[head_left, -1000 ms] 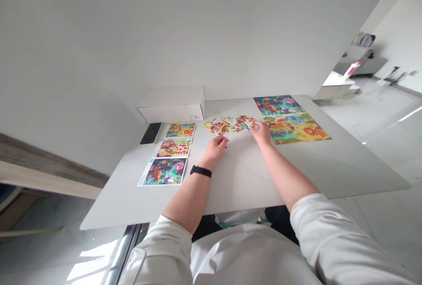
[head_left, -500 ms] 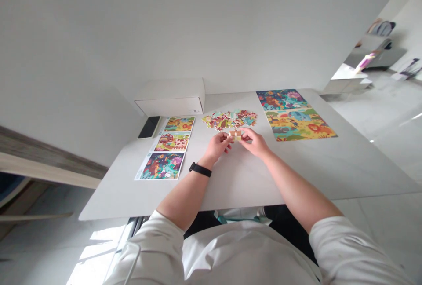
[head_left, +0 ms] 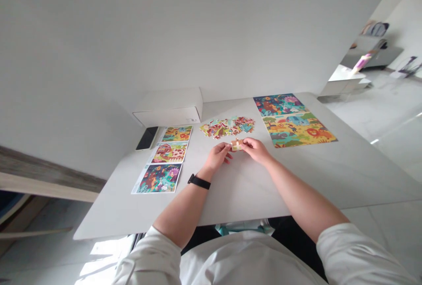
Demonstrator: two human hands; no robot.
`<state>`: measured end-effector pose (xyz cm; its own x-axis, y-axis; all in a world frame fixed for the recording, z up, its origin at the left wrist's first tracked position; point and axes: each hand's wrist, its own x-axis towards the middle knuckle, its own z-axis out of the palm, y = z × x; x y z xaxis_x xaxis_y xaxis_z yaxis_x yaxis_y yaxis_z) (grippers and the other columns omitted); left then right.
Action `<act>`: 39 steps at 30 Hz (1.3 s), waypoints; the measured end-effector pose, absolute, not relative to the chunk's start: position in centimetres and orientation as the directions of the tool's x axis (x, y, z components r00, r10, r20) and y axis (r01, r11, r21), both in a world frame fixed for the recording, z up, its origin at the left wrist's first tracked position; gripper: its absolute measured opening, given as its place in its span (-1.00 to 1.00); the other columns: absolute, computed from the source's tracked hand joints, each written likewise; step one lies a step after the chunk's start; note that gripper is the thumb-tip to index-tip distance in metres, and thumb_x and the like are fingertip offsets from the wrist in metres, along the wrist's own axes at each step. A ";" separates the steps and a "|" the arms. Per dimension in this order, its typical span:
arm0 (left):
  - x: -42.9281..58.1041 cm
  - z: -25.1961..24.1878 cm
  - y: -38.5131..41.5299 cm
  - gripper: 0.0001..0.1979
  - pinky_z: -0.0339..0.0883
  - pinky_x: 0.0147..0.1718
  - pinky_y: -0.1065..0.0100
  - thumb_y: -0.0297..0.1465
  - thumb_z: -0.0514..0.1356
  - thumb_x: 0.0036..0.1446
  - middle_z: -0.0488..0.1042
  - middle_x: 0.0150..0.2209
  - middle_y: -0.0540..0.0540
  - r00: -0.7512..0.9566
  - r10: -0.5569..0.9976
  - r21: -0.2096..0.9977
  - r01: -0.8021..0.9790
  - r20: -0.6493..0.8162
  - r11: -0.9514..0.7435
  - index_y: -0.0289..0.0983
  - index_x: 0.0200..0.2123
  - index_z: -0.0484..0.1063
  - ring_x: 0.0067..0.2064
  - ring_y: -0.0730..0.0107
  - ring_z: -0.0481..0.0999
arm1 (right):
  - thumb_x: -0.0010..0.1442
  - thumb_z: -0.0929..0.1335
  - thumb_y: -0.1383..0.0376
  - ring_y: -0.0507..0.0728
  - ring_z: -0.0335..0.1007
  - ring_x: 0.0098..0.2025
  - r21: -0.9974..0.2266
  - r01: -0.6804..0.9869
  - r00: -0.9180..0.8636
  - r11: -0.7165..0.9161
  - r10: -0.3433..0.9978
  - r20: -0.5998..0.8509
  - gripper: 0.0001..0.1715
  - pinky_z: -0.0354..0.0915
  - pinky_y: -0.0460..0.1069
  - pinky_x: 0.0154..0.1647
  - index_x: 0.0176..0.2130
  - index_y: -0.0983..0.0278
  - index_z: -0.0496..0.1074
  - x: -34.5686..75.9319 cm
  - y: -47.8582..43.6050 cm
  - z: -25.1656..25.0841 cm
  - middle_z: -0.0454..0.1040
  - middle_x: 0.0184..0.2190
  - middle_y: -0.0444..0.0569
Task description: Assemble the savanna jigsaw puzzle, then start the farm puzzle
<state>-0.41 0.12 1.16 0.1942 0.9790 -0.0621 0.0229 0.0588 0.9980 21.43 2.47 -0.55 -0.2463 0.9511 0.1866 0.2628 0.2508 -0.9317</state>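
My left hand and my right hand meet over the white table, both pinching small tan puzzle pieces held between them. Just beyond my fingers lies a loose pile of colourful puzzle pieces. A black band sits on my left wrist. To the right lie two finished puzzles: a dark blue one and a yellow one with animals.
Three picture cards lie in a row on the left. A black phone rests beside them, and a white box stands at the table's back edge against the wall. Shelves with items are far right.
My right hand came back from the pile with a piece and met my left hand nearer to me. Both hands now hold the pieces together, slightly lower than before.
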 end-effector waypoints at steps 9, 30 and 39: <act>-0.4 1.2 0.1 -0.44 0.34 -0.59 0.49 0.12 0.46 0.01 0.64 -0.32 -0.11 0.129 0.991 0.999 0.029 -0.042 0.039 -0.25 -0.29 0.47 -0.48 0.47 0.54 | 0.24 0.42 -0.21 0.14 0.43 -0.36 -0.924 0.302 -0.230 0.233 0.959 0.167 -0.48 0.27 -0.01 -0.30 -0.33 0.17 0.44 21.6 1.9 0.1 0.57 -0.42 -0.13; -0.6 0.4 0.3 -0.43 0.38 -0.57 0.47 0.14 0.44 0.06 0.63 -0.33 -0.07 0.150 0.989 1.000 0.030 0.005 -0.010 -0.25 -0.24 0.46 -0.49 0.48 0.53 | 0.22 0.43 -0.26 0.18 0.52 -0.32 -0.927 0.304 -0.251 0.221 0.957 0.146 -0.42 0.35 0.02 -0.25 -0.31 0.17 0.46 21.8 1.7 0.4 0.61 -0.39 -0.08; -0.4 0.8 0.2 -0.45 0.37 -0.54 0.45 0.13 0.44 0.07 0.66 -0.33 -0.13 0.164 0.986 0.998 0.063 -0.009 -0.001 -0.25 -0.26 0.49 -0.48 0.46 0.54 | 0.21 0.48 -0.17 0.14 0.51 -0.27 -0.940 0.245 -0.238 0.239 0.954 0.180 -0.48 0.41 0.02 -0.19 -0.12 0.18 0.53 22.0 2.0 0.5 0.61 -0.30 -0.09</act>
